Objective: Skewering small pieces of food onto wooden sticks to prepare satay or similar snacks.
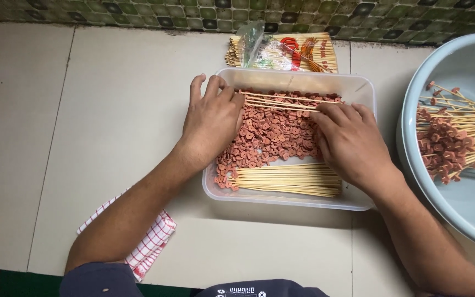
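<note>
A clear plastic tub (362,88) on the tiled floor holds many small reddish-brown sausage pieces (270,135) and two bundles of bamboo skewers. My left hand (211,122) rests on the tub's left side, fingers closed on the end of a few skewers (281,101) lying across the back of the tub. My right hand (350,144) lies over the pieces on the right, fingertips on the other end of those skewers. A second skewer bundle (287,180) lies along the front of the tub.
A pale blue basin (468,212) at the right holds several skewers threaded with sausage pieces (446,146). An opened packet of skewers (284,52) lies behind the tub by the green tiled wall. A red-and-white checked cloth (149,247) lies under my left forearm.
</note>
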